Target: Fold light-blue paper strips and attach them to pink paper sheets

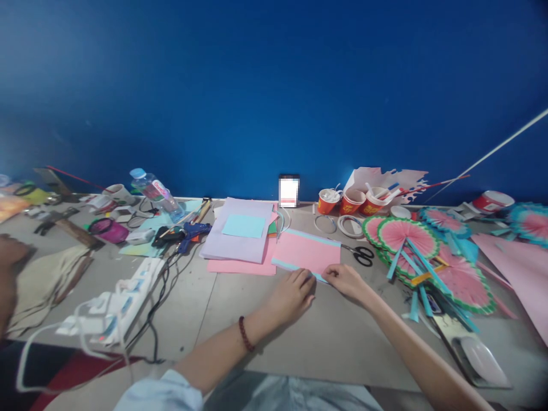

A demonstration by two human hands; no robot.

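Note:
A pink paper sheet with light blue strips along its far and near edges lies flat on the table in front of me. Curled over its near blue edge are the fingers of my left hand, pressed at the paper. My right hand pinches the near right corner, thumb and forefinger together. The fingertips partly cover the near strip. Black-handled scissors lie just right of the sheet. On the left, a lilac paper stack with a small light blue sheet on top rests over more pink paper.
Watermelon-patterned paper fans lie at right, near a pale computer mouse. Red paper cups stand by the blue wall. At left are a white power strip, a blue glue gun, a bottle and another person's hand.

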